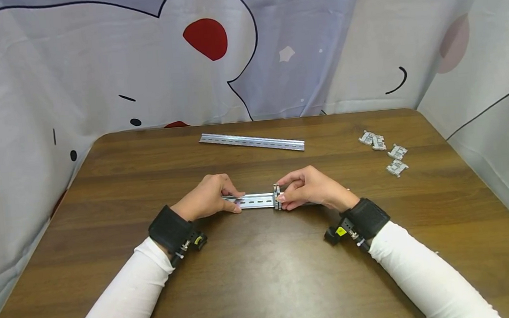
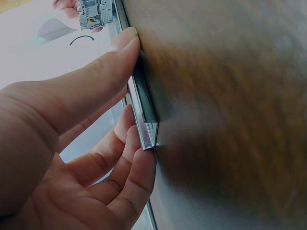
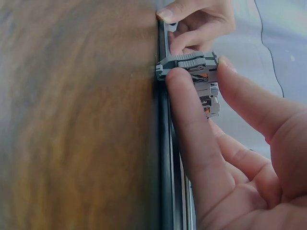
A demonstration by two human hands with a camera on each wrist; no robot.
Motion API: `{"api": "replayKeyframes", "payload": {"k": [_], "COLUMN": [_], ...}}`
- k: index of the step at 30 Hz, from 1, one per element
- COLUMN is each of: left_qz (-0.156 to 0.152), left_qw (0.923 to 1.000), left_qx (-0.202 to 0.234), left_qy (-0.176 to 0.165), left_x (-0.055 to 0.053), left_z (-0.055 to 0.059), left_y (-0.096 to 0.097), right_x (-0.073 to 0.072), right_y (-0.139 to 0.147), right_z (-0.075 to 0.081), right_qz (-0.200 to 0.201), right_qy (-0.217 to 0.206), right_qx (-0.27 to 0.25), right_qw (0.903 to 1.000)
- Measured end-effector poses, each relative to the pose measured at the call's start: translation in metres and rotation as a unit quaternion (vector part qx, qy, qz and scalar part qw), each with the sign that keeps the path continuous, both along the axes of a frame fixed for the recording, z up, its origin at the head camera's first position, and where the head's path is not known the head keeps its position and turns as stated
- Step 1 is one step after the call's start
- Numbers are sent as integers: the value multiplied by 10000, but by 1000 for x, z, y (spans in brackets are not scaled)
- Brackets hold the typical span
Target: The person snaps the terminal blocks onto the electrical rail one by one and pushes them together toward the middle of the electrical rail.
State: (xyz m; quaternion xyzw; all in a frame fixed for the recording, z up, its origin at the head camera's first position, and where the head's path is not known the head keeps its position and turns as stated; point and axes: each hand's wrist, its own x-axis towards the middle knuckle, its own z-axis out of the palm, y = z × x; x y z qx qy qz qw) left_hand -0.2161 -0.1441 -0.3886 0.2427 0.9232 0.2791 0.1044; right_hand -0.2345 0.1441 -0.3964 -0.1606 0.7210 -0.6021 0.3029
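Observation:
A slotted metal DIN rail [image 1: 258, 201] lies across the middle of the wooden table, its left end between the thumb and fingers of my left hand [image 1: 210, 195]. Grey terminal blocks [image 1: 277, 196] stand side by side on the rail, right of its visible middle. My right hand [image 1: 309, 188] holds them, with fingertips at their front and back edges. In the right wrist view, ribbed grey tops and orange parts show on these terminal blocks [image 3: 204, 76]. The rail's right part is mostly hidden under my right hand. The left wrist view shows the rail's open end [image 2: 149, 134] beside my fingertips.
A second DIN rail [image 1: 253, 142] lies farther back on the table [image 1: 265, 279], slightly slanted. Several loose terminal blocks [image 1: 397, 167] are scattered at the back right. A printed curtain [image 1: 137, 63] hangs behind the table and along its right side.

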Motion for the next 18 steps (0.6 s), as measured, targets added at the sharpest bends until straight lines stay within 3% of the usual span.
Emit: {"api": "replayKeyframes", "payload": {"k": [18], "left_qz": [-8], "left_qw": [10000], "left_qx": [-12], "left_qy": [74], "left_x": [-1], "left_z": [-2], "left_y": [0], "right_x": [3], "right_y": [-5], "right_z": [-1], "right_qz": [-117], "right_qy": [224], "right_qx": [324], "right_qw": [9992]}}
